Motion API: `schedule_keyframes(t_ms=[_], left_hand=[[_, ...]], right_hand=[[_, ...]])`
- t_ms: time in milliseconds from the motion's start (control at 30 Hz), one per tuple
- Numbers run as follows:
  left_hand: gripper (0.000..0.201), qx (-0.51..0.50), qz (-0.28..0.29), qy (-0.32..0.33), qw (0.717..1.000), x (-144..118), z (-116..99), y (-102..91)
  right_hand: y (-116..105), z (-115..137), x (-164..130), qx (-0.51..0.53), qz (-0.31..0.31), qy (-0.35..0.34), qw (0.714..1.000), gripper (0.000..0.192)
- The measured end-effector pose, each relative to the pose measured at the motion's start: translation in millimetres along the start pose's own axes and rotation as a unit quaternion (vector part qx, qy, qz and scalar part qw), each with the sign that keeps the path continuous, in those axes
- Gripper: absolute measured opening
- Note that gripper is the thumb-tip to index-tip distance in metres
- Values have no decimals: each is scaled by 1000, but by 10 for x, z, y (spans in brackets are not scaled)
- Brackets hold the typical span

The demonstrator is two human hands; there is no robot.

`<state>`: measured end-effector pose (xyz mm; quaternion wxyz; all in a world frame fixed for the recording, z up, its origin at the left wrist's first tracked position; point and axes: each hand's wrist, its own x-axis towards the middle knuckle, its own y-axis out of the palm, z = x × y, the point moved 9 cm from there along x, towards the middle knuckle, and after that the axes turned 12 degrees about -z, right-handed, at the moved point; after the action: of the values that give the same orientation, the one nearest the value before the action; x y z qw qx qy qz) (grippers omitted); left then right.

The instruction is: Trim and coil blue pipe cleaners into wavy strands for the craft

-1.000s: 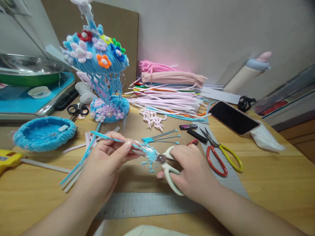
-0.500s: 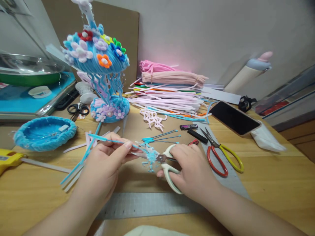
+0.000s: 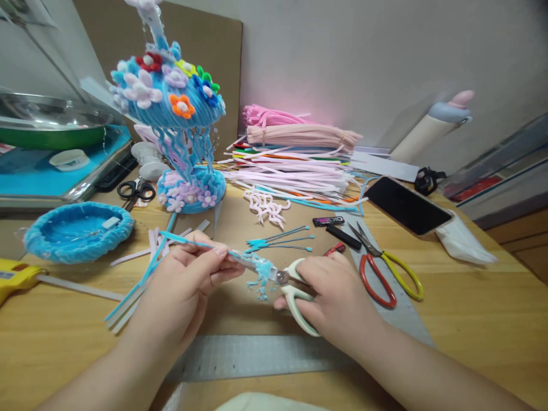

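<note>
Noted wooden surface (image 3: 462,297) crowded: blue flowered ornament (image 3: 171,108) behind, pile of pipe cleaners (image 3: 295,165) beyond. Left hand (image 3: 188,285) pinched shut on blue pipe cleaner (image 3: 192,242), held just above surface at centre. Right hand (image 3: 338,297) closed through white scissors (image 3: 295,297), blades at stem. Fuzz part-trimmed, blue clippings (image 3: 261,291) beneath; remaining length untrimmed. Finished stems (image 3: 278,240) just behind; red-yellow scissors (image 3: 385,268) near right.

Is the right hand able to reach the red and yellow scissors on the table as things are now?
Probably yes, but not freely: the red and yellow scissors lie open just beside the right hand with nothing between them, yet that hand is occupied by the white-handled scissors.
</note>
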<state>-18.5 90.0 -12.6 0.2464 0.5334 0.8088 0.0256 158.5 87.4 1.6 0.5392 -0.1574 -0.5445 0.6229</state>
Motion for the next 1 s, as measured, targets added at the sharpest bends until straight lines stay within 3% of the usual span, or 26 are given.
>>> schedule_keyframes(t_ms=[333, 600, 1000], left_hand=[[8, -22, 22, -5, 1000, 16, 6, 4], [14, 42, -23, 50, 998, 32, -56, -78], [13, 56, -49, 126, 989, 15, -147, -131]], right_hand=[[38, -34, 5, 6, -1, 6, 1000, 36], [-71, -165, 69, 28, -10, 60, 998, 31], [7, -18, 25, -24, 5, 5, 1000, 35]])
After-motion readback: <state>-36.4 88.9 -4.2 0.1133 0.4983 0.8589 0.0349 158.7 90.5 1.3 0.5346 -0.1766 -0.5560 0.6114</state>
